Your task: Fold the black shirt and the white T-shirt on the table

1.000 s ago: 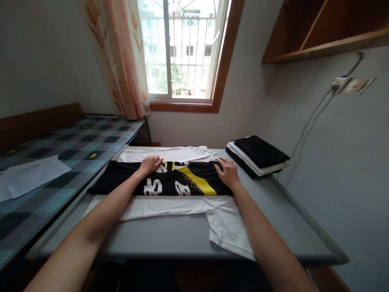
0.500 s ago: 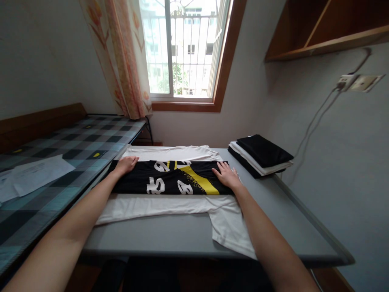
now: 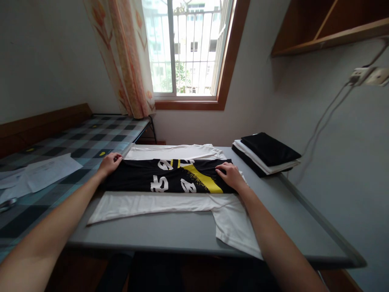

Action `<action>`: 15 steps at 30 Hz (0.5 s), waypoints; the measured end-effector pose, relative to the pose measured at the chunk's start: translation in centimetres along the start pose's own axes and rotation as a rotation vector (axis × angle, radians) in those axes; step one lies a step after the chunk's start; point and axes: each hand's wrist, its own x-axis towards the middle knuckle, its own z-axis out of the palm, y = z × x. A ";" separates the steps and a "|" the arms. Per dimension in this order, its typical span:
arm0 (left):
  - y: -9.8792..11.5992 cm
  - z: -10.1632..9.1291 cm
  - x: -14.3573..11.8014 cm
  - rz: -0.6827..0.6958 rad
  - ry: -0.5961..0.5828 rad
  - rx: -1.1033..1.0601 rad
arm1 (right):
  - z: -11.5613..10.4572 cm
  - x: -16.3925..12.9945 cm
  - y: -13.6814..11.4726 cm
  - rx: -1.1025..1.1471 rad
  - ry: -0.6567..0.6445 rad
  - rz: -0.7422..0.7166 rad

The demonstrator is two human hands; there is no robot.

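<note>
Daylight pours through the barred window (image 3: pixel 194 48) onto a grey table (image 3: pixel 291 219), with a checked bed (image 3: pixel 118 129) off to my left and loose papers (image 3: pixel 54 172) lying on it. Centre stage is the black printed cloth (image 3: pixel 174 181), stretched across the table as a long, narrow band, white lettering and a yellow streak face up. My left hand (image 3: pixel 110 164) is out at its far left corner, fingers bent in at the edge; whether they're pinching fabric or just resting there, I can't tell. My right hand (image 3: pixel 231 176) is over at the right end, fingers apart and laid on the cloth, clamped on nothing.

So how far along are we? I'd call it partway. That black band looks narrowed and fairly flat, but its full length is laid out, no crosswise fold in sight. White cloth (image 3: pixel 170 203) shows on the near and far sides alike, not folded in, a short sleeve (image 3: pixel 232 233) spread towards the front edge. Whether black and white are one garment or two, I can't make out. Beyond my right hand sits a stack of folded clothes (image 3: pixel 270 150), black and white layers: those look finished.
</note>
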 end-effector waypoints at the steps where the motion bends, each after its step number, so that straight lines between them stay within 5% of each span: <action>1: -0.3 -0.5 0.1 -0.048 -0.002 -0.067 | 0.1 0.0 0.0 0.017 -0.010 -0.005; 4: -1.0 -2.0 0.0 -0.141 -0.034 -0.168 | 0.3 0.0 0.1 0.074 -0.028 -0.007; 10: -1.3 -3.4 -0.4 -0.222 -0.417 -0.311 | 0.4 0.0 0.3 0.083 -0.070 0.022; 15: -0.8 -3.1 -0.5 -0.223 -0.471 -0.185 | 0.4 0.0 0.2 0.097 -0.073 0.023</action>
